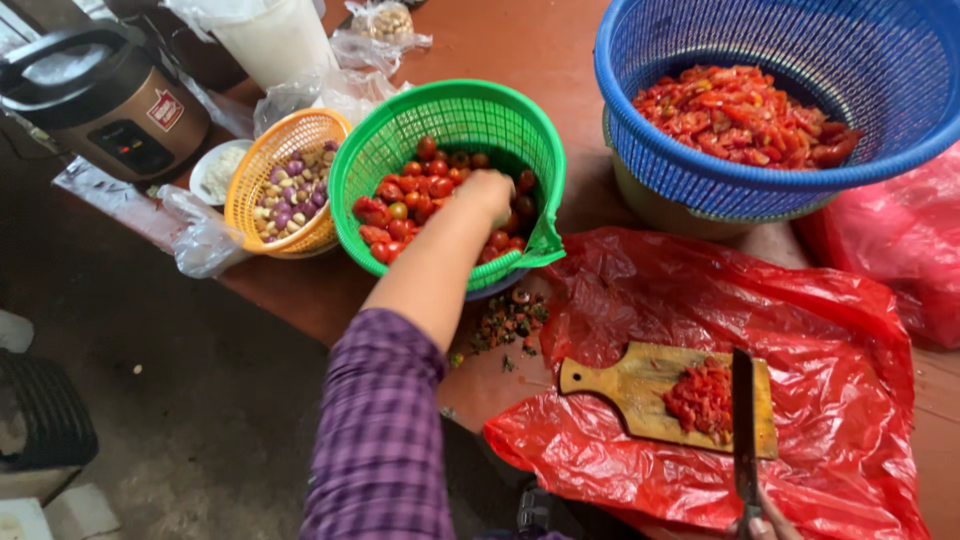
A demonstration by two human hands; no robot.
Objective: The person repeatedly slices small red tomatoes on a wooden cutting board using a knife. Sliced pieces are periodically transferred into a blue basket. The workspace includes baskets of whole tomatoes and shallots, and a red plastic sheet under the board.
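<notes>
Centre of frame: left hand [487, 190] reaches into green basket [450, 120], fingers curled among small tomatoes [412, 196].
Lower right: right hand [768, 524] grips knife [744, 430] over cutting board [640, 385]; chopped tomato [700, 398] lies on it.
Upper left: brown cooker [105, 100], red square label.
Around: orange basket [285, 185], blue basket [780, 90], red plastic sheet [720, 300] on tabletop [520, 45].

Pretty humble setup here: a reddish-brown table [520, 40] runs diagonally across the view, its surface a bit worn, and it's well lit by soft daylight with no hard shadows. Down on the left is a rough grey concrete floor [200, 400], dusty and speckled with crumbs. A dark slatted crate-like thing [40, 420] sits at the far left edge, with pale blocks [60, 510] just below it. No walls or windows visible.
</notes>
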